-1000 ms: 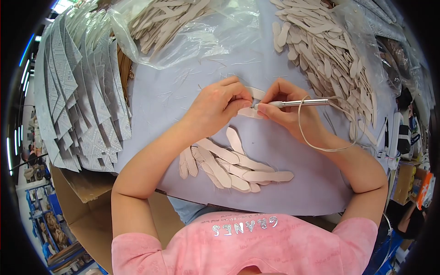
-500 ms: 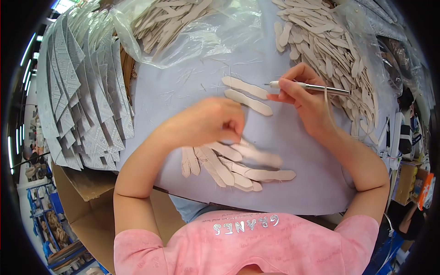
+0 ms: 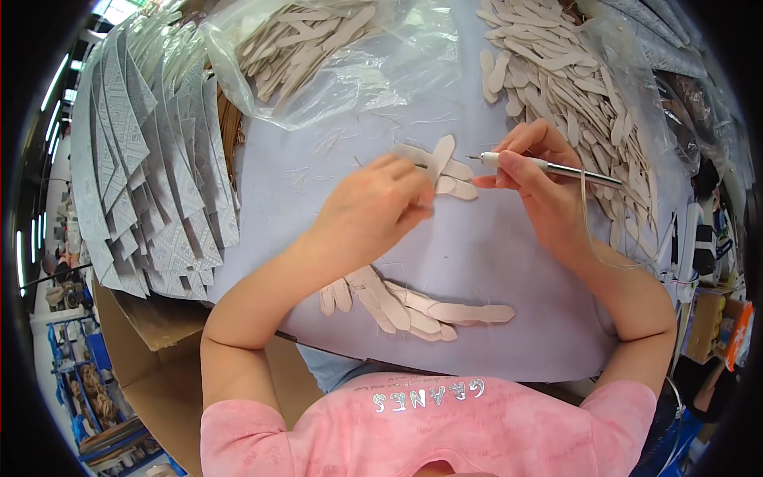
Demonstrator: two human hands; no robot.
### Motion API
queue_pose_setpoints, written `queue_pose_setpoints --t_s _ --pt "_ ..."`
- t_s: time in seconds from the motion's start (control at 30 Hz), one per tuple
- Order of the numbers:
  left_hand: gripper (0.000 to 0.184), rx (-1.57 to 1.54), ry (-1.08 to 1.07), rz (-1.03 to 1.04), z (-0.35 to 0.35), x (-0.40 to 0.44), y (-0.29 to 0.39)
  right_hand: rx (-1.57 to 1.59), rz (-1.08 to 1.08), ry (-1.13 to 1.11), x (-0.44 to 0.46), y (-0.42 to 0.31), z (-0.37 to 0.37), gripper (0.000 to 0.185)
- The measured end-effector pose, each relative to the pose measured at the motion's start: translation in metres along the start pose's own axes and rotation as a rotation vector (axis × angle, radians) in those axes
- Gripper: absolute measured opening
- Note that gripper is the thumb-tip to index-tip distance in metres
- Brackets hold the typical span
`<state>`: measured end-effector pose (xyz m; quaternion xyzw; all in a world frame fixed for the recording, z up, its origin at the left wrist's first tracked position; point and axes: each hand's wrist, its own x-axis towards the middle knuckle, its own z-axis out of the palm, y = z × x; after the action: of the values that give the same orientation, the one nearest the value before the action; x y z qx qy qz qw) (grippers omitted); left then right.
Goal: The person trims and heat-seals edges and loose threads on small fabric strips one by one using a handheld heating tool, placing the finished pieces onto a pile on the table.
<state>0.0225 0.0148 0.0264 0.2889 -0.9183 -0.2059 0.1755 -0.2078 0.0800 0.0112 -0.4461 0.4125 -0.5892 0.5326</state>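
My right hand (image 3: 540, 171) grips a slim pen-like tool (image 3: 588, 172) with a white front, a silver barrel and a thin tip pointing left. A thin cord loops by that wrist. My left hand (image 3: 385, 203) is curled and slightly blurred, its fingers closed at the lower end of an upright pale, narrow leather-like strip (image 3: 443, 155). Beneath this strip lie similar strips (image 3: 458, 188), partly hidden by the left fingers. Closer to my body, a loose group of stitched pale strips (image 3: 413, 310) rests on the grey-lilac work surface (image 3: 509, 254).
Grey patterned sheets (image 3: 147, 183) stand stacked at the left. Two heaps of pale strips, one at the back (image 3: 306, 40) and one at the right (image 3: 556, 71), lie by clear plastic. Thread scraps are scattered mid-table. An open cardboard box (image 3: 159, 381) sits below the left edge.
My left hand has moved up from the near group to the far strips, where another strip now crosses them. Strips have left the near group. My right hand has shifted slightly right and down.
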Motion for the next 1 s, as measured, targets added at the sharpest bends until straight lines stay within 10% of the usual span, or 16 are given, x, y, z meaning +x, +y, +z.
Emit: queue_pose_setpoints --t_s 0.23,0.37,0.5,0.67,0.77,1.0 --pt "0.02 -0.436 -0.55 -0.116 -0.041 -0.002 0.003 0.024 -0.077 0.025 -0.001 -0.004 0.001 0.005" --pt "0.018 -0.048 -0.163 -0.103 -0.035 -0.002 -0.008 0.013 -0.074 0.015 0.0 -0.002 0.0 0.005" --pt "0.017 -0.068 -0.225 0.205 -0.022 -0.006 -0.011 0.008 -0.077 0.017 0.0 -0.001 0.0 0.005" --pt "0.018 -0.264 -0.399 0.093 -0.027 0.001 -0.017 0.018 -0.092 0.016 -0.001 -0.002 0.001 0.005" --pt "0.019 0.051 -0.008 0.312 -0.003 0.003 -0.011 0.028 -0.08 0.01 -0.004 -0.004 0.004 0.006" --pt "0.018 -0.047 -0.059 0.239 0.004 -0.003 -0.011 0.03 0.14 -0.08 -0.01 -0.003 0.01 0.008"
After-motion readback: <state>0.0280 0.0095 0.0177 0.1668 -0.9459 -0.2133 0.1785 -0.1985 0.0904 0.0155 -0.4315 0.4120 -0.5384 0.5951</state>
